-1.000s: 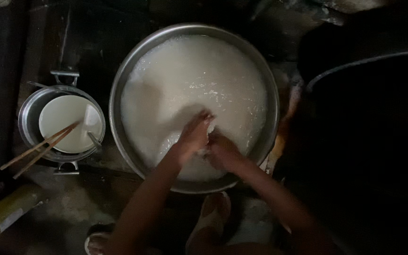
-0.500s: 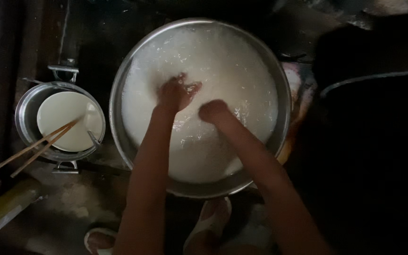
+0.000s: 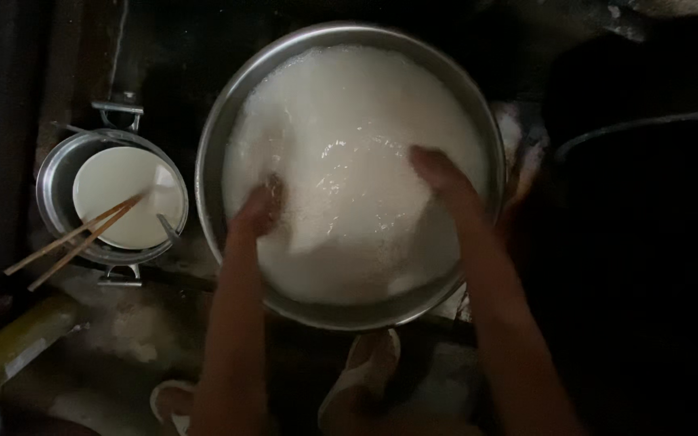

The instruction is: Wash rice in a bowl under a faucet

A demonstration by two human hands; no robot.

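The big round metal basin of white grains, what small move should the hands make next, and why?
Probably draw both hands back together through the grains: the left hand and right hand sit apart, sunk in the white grains of the big round metal basin.

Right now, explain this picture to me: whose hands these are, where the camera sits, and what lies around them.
The camera is worn on a person's head and looks straight down, so both arms are that person's own. The left hand and right hand are spread apart, pressed into a milky white mass that fills a large metal basin. Neither hand has a grip on anything I can make out. To the left stands a small metal pot with a white dish inside and chopsticks resting across it. The floor is dark.
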